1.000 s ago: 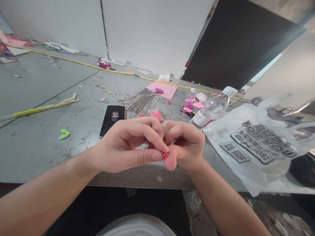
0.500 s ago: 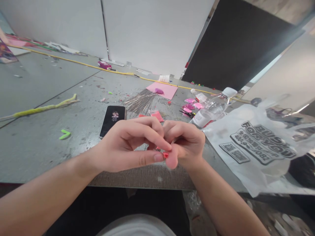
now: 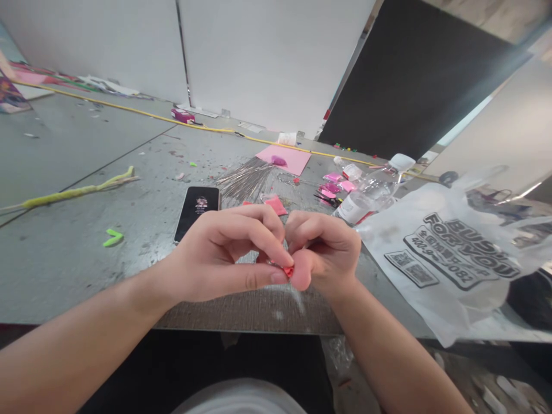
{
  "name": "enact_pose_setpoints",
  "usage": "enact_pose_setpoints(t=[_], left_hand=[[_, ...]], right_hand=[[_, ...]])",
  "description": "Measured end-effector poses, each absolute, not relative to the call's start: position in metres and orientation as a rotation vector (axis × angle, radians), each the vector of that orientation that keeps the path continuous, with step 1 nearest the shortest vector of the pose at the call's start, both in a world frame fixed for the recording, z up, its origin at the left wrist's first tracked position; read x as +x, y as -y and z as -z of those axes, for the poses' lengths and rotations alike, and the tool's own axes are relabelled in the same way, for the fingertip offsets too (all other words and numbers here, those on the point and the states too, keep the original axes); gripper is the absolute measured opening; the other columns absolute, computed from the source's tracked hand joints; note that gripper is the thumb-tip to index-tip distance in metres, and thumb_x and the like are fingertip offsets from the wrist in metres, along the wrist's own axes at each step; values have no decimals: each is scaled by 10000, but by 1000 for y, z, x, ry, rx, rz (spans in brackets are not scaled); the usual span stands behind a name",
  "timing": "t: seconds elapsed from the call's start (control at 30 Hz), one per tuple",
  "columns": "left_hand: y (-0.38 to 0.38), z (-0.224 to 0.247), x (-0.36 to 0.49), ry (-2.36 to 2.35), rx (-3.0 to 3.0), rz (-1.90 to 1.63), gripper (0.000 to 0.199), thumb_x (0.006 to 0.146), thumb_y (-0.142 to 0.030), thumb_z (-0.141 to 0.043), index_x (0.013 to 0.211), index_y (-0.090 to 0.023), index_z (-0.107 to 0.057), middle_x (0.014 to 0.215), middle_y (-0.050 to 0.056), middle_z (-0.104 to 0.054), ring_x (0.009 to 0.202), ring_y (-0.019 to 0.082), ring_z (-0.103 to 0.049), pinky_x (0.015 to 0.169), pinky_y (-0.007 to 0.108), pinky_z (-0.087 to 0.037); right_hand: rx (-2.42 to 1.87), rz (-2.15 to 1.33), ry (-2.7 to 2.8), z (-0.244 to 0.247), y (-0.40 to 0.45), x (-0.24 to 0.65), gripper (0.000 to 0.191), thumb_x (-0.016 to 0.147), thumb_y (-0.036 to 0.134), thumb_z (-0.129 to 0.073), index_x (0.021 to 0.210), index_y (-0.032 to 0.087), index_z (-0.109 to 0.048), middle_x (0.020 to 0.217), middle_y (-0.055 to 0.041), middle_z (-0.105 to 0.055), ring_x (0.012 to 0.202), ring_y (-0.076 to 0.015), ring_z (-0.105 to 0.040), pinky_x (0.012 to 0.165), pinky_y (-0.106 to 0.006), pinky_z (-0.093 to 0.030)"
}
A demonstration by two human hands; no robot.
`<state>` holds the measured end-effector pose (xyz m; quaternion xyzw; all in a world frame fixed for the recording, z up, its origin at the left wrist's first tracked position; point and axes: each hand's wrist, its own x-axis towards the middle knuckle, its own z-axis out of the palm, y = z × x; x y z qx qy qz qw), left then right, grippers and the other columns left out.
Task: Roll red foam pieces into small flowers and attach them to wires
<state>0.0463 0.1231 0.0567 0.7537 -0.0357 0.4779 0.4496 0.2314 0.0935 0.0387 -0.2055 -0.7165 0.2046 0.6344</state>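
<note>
Head: fingers (image 3: 276,247) back on red piece (image 3: 288,271)

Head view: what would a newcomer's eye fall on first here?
Probably the small red piece pinched in the left hand, beside the right hand, near the centre. Next come the white bag with bold lettering on the right and the green V-shaped piece left of the phone.

Under soft, diffuse light, the tabletop (image 3: 146,213) shines faintly, edges stretched.
</note>
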Motion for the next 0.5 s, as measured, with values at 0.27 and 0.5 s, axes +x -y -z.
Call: enact_pose_setpoints(t=[0.27, 0.5], left_hand=[[-123, -57, 45, 57, 1826, -1157, 119, 810, -124, -865, 862, -209, -802, 784, 28, -656, 703, 122, -647, 668, 255, -585], [-124, -55, 47, 47, 1749, -1174, 91, 859, -128, -825, 896, -212, -817, 803, 31, -662, 745, 122, -641, 701, 259, -578]], right_hand=[[-465, -445, 1641, -38, -94, 232, 483, 699, 564, -885, 646, 189, -585, 578, 52, -591, 513, -83, -498, 497, -251, -393], [-445, -491, 1648, -39, -92, 233, 471, 728, 582, -873, 669, 201, -602, 603, 44, -580, 529, -92, -479, 519, -271, -396]])
